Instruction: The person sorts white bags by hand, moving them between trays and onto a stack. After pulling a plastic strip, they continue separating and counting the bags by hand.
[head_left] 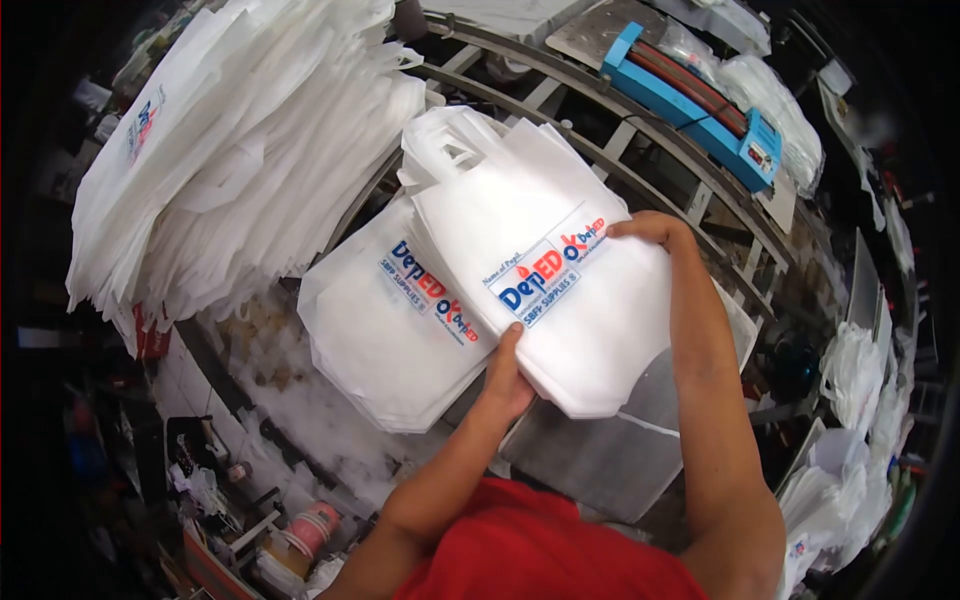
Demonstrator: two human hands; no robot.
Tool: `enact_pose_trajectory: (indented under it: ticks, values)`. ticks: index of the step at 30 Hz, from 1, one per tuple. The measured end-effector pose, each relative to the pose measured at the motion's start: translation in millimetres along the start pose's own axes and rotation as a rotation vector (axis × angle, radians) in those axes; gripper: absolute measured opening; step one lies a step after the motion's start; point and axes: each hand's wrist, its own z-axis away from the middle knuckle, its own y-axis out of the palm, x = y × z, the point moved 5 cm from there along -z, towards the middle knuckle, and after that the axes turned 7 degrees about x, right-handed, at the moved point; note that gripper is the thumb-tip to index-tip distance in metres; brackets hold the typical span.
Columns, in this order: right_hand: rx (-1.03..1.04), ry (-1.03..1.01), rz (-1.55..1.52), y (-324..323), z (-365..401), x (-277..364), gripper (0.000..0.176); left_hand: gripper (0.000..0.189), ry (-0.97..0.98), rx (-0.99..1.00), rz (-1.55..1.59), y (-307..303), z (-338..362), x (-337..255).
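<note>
A stack of white printed bags (560,330) lies tilted in the middle of the view, its handles toward the upper left. My left hand (510,370) grips the lower left edge, thumb on top beside the blue and red print and fingers hidden below. At the right edge, my right hand (648,232) holds the same stack, with a finger over the top near the print and the others mostly out of sight. A second pile of printed white bags (370,310) lies to the left, partly under the held stack.
A tall heap of white bags (250,150) fills the upper left. Metal rails (600,150) curve behind the bags. A blue device with rollers (690,105) stands at the upper right. A grey board (590,460) lies below the held stack. White plastic bundles (830,500) are at the right.
</note>
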Motion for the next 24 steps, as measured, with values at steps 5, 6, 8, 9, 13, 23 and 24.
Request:
enact_pose_trajectory:
  ticks: [5, 6, 8, 9, 13, 23, 24]
  values:
    - [-0.031, -0.11, -0.019, -9, 8, -5, 0.081, 0.055, 0.331, -0.139, -0.515, 15, 0, 1]
    - [-0.09, -0.169, -0.01, -14, 13, -7, 0.081, 0.055, 0.334, -0.139, -0.509, 21, 2, -2]
    - [-0.182, -0.212, -0.039, -20, 39, -4, 0.072, 0.057, 0.46, -0.028, -0.756, 40, 5, -14]
    - [-0.153, -0.304, -0.144, -18, 64, 10, 0.066, 0.059, 0.478, -0.025, -0.815, 54, 11, -24]
    - [-0.209, -0.604, -0.247, -35, 81, 33, 0.052, 0.06, 0.608, 0.092, -1.034, 91, 10, -86]
    - [-0.703, -0.33, 0.103, 40, -12, 49, 0.084, 0.071, 0.281, -0.329, -1.587, -23, -97, -232]
    - [-0.781, -0.302, 0.181, 44, -25, 38, 0.088, 0.072, 0.282, -0.378, -1.634, -16, -91, -232]
